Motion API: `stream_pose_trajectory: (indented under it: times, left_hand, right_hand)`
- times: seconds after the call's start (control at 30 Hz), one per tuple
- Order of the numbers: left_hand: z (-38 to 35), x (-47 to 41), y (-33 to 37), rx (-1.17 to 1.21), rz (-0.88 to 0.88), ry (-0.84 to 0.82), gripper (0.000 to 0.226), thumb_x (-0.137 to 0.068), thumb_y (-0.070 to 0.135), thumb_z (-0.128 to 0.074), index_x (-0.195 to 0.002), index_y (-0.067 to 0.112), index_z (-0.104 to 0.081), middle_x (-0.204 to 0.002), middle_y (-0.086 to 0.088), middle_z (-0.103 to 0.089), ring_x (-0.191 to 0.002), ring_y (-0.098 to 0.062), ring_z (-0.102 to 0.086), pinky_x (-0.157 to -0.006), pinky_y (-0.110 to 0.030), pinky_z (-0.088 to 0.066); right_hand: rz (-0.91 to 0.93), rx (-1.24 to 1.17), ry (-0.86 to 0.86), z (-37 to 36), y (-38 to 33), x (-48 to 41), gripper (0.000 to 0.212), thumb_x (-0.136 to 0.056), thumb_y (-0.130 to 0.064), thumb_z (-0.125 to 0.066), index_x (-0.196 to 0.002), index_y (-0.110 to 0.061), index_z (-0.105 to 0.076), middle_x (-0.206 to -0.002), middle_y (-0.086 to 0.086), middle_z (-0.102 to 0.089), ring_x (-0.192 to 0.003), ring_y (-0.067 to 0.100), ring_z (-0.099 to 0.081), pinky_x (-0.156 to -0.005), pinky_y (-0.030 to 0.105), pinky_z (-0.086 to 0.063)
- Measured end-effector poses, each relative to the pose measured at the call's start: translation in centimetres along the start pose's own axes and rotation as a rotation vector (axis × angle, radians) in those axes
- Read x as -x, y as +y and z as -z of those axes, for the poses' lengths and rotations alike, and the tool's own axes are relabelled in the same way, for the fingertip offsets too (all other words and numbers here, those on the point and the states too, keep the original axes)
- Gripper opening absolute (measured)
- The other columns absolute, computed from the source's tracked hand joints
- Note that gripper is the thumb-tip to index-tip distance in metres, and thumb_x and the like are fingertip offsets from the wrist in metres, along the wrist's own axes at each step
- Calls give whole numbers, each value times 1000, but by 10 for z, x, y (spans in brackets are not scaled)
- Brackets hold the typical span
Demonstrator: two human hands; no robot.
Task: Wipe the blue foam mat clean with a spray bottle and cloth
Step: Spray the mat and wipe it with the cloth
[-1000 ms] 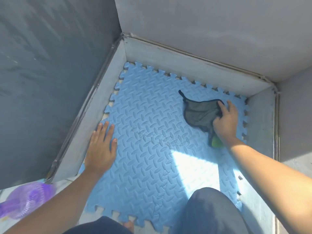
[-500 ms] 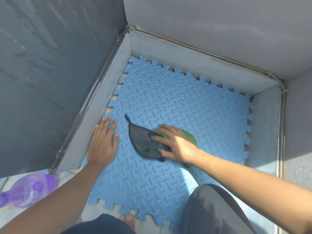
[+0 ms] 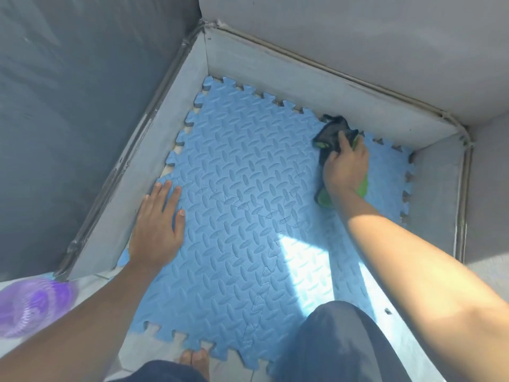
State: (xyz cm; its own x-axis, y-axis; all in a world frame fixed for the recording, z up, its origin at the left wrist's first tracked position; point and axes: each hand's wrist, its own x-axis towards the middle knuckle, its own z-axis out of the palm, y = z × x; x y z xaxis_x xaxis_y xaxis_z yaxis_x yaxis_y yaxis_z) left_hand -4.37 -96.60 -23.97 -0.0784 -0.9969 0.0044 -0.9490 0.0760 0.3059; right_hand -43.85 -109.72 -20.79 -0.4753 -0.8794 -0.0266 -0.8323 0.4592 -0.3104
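Observation:
The blue foam mat with a raised tread pattern and puzzle edges lies on the floor in a wall corner. My right hand presses a dark grey and green cloth onto the mat's far right part, close to the back wall. Part of the cloth shows green below my wrist. My left hand lies flat with fingers spread on the mat's left edge. A purple translucent spray bottle, blurred, lies on the floor at the far left.
Grey walls with skirting close the mat in at the back, left and right. My knee in dark trousers and my bare toes are at the mat's near edge. A sunlit patch crosses the mat's near right.
My right hand has swept the cloth from beside my left hand across to the mat's far right by the back wall. My left hand has stayed flat on the left edge.

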Motion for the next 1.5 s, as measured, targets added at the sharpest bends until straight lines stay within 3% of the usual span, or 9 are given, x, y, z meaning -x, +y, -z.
stream_pose_trajectory:
  times: [0.23, 0.47, 0.63, 0.73, 0.8, 1.0, 1.2, 1.3, 1.5]
  left_hand:
    - [6, 1, 3, 92, 65, -9, 56, -103, 27, -33, -156, 8, -33, -165, -6, -30, -156, -19, -19, -127, -38, -13]
    - [4, 0, 0, 68, 52, 11, 55, -103, 25, -31, -155, 7, -35, -165, -6, -30, -155, -20, -21, -126, -30, -7]
    - [0, 1, 0, 45, 39, 19, 55, -103, 25, -30, -154, 5, -36, -164, -9, -31, -154, -23, -23, -126, -39, -16]
    - [-2, 1, -1, 48, 37, 15, 54, -104, 25, -30, -154, 4, -36, -164, -9, -30, -155, -23, -22, -126, -41, -18]
    - [-1, 1, -2, 44, 35, 15, 54, -104, 24, -31, -154, 4, -36, -164, -10, -30, -155, -23, -22, -126, -42, -19]
    - [-1, 1, -2, 60, 42, 9, 53, -103, 24, -31, -153, 5, -38, -164, -7, -31, -155, -21, -21, -126, -42, -20]
    - [2, 3, -1, 73, 34, 4, 55, -101, 19, -33, -154, 6, -36, -164, -8, -32, -155, -22, -22, -125, -45, -22]
    - [1, 2, -2, 61, 31, 5, 53, -104, 22, -32, -154, 6, -36, -164, -7, -31, -155, -21, -21, -126, -44, -21]
    - [0, 2, 1, 46, 28, 31, 53, -103, 21, -33, -152, 4, -38, -163, -10, -33, -154, -23, -24, -126, -43, -20]
  right_hand:
    - [682, -21, -147, -49, -134, 121, 39, -99, -44, -50, -133, -31, -63, -156, 13, -43, -137, 36, -42, -109, 47, -36]
    - [1116, 34, -383, 4, 47, 130, 32, -95, -39, -56, -123, -31, -70, -146, 9, -55, -136, 33, -49, -105, 45, -44]
    - [621, 83, -65, 19, 98, 37, 42, -92, -31, -48, -127, -18, -67, -144, 19, -53, -129, 39, -50, -104, 52, -46]
    - [62, 32, 98, 3, 56, 11, 49, -91, -27, -44, -133, -14, -64, -147, 23, -49, -133, 41, -44, -112, 51, -36]
    - [-70, 19, 110, -9, 9, 18, 51, -89, -22, -44, -135, -14, -63, -148, 23, -48, -134, 41, -44, -113, 49, -34]
    - [652, 37, -128, -35, -83, 117, 46, -89, -28, -52, -133, -24, -63, -148, 14, -51, -136, 35, -44, -111, 48, -38]
    - [1287, -23, -429, -11, 4, 141, 34, -90, -24, -66, -124, -25, -72, -144, 10, -58, -137, 32, -50, -112, 43, -39]
    - [1091, 41, -301, 9, 51, 97, 35, -96, -32, -58, -128, -24, -70, -145, 10, -56, -135, 31, -51, -108, 45, -44]
    - [30, 41, 123, 19, 91, 12, 50, -96, -31, -41, -140, -16, -57, -151, 23, -44, -137, 40, -41, -116, 48, -34]
